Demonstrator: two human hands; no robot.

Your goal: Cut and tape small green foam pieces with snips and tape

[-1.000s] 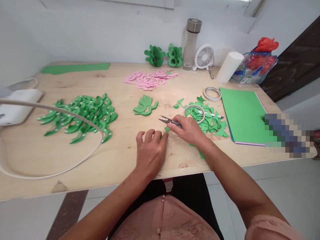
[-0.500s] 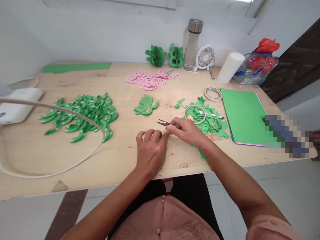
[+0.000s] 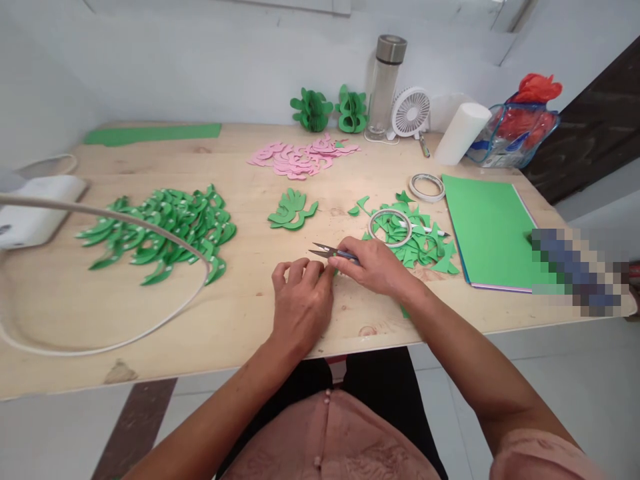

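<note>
The green paper piece (image 3: pixel 335 272) was on the desk (image 3: pixel 225 320), close to the near edge, with just a bit of it poking out between the two hands. The desk was the biggest thing there. A wide pile of curved green bits (image 3: pixel 170 223) lay on its left side, and flat green sheets (image 3: pixel 490 230) lay on its right side. Nearer the hands was a heap of green scraps (image 3: pixel 430 257). The left grip (image 3: pixel 303 303) was closed on the paper piece and rested on the desk. The right grip (image 3: pixel 377 263) was wrapped around the little snips (image 3: pixel 349 257). The two thin blades were a bit apart and pointed left, over the left fingers. It looked like the middle of the cutting step, but I could not tell how much was cut, because the hands hid most of the paper. The next cut called for a still left grip, the paper edge in between the blades, and the sharp tips kept off the fingers.
</note>
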